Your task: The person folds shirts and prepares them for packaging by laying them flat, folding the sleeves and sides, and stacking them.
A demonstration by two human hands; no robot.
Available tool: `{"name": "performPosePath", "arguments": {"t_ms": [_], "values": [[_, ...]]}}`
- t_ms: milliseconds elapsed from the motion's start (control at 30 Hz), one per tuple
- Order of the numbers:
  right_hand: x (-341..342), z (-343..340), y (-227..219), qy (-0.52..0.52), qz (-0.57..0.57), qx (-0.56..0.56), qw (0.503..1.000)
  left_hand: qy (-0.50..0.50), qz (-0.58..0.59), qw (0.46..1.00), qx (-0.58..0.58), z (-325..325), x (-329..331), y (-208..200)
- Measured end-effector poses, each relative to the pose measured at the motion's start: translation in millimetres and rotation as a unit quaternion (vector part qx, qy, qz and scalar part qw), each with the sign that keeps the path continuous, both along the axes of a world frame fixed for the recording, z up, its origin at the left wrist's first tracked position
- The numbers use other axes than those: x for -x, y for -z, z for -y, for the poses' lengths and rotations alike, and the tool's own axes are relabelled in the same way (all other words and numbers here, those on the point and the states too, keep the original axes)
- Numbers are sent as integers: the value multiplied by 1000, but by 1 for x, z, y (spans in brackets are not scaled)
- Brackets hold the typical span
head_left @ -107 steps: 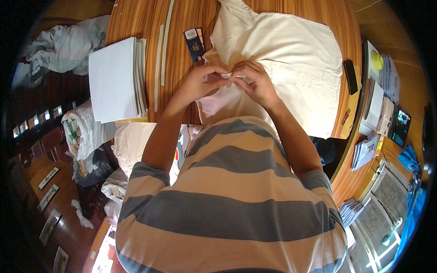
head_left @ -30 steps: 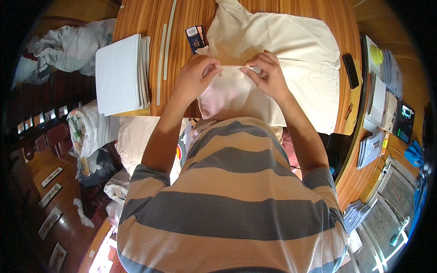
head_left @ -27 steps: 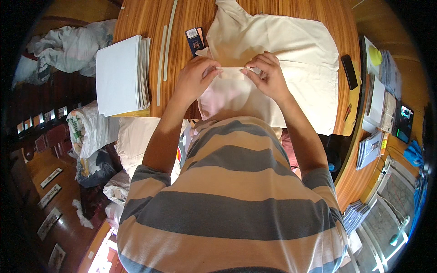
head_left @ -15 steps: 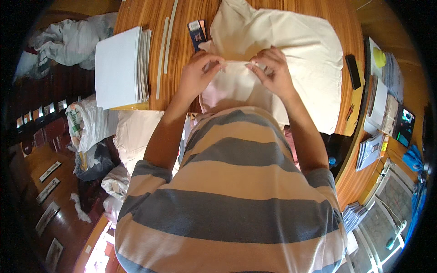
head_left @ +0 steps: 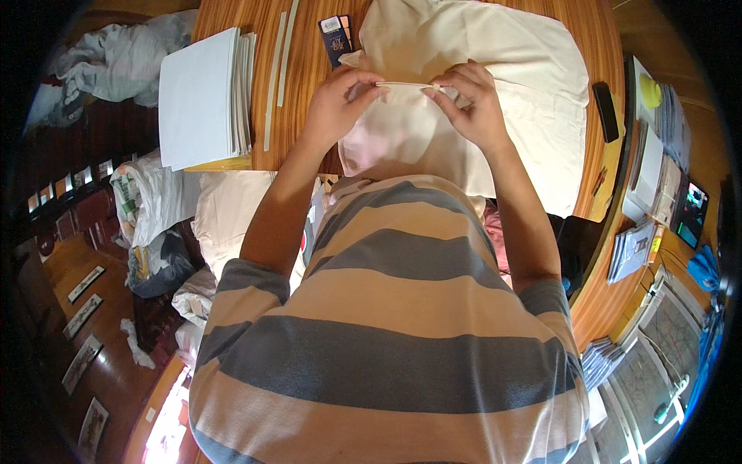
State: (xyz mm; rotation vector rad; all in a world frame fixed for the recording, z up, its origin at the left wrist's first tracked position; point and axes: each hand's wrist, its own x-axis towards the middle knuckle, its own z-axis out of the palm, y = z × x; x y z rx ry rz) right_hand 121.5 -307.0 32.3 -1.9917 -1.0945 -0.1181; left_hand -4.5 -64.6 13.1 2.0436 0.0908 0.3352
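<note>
A large cream cloth (head_left: 533, 131) spreads over the wooden table and hangs toward my body at the near edge. Between my two hands a narrow folded edge of it is stretched straight and lifted. My left hand (head_left: 334, 108) pinches one end of this edge between thumb and fingers. At the other end my right hand (head_left: 473, 104) pinches the edge the same way, its other fingers curled. The cloth under and between the hands sags in soft creases.
A thick stack of white sheets (head_left: 202, 100) lies on the left of the table, beside pale strips (head_left: 276, 85). Dark blue tags (head_left: 334, 42) lie behind my left hand. At the right edge are a black phone-like object (head_left: 606, 112) and several stacked packets (head_left: 631, 249).
The whole view has shifted slightly, so the table sits a little higher in the picture. Both hands keep their pinch on the cloth's edge, which looks straighter now.
</note>
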Motion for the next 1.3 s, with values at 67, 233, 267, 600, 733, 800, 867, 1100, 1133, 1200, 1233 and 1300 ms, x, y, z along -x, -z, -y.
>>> {"name": "performPosePath", "arguments": {"t_ms": [67, 233, 267, 600, 733, 800, 867, 1100, 1133, 1200, 1233, 1300], "values": [[0, 1, 1, 6, -5, -1, 1000, -3, 23, 999, 36, 2, -3, 3], [2, 4, -2, 9, 15, -1, 1000, -6, 36, 998, 43, 5, -4, 4], [2, 4, -1, 11, 16, -3, 1000, -6, 31, 999, 42, 5, -4, 1], [5, 4, -8, 5, 34, -11, 999, -17, 60, 998, 11, 7, -4, 3], [2, 8, -7, 10, 29, -7, 1000, -9, 10, 999, 39, 10, -2, -3], [1, 8, -6, 12, 21, -4, 1000, -2, 21, 999, 44, 11, -3, -7], [1, 9, -6, 9, 19, -4, 1000, 2, 43, 999, 30, 11, -5, -10], [1, 8, -10, -4, 17, -8, 1000, 28, 56, 998, 1, 7, -12, -9], [1, 8, -13, -5, 26, -3, 1000, 25, 57, 998, -6, 7, -12, -12], [0, 8, -16, -6, 35, 4, 999, 19, 60, 998, -18, 7, -12, -15], [1, 8, -13, -7, 33, 7, 999, 17, 61, 998, -21, 7, -11, -14], [0, 8, -13, -5, 34, 11, 999, 14, 63, 998, -26, 7, -12, -14]]}}
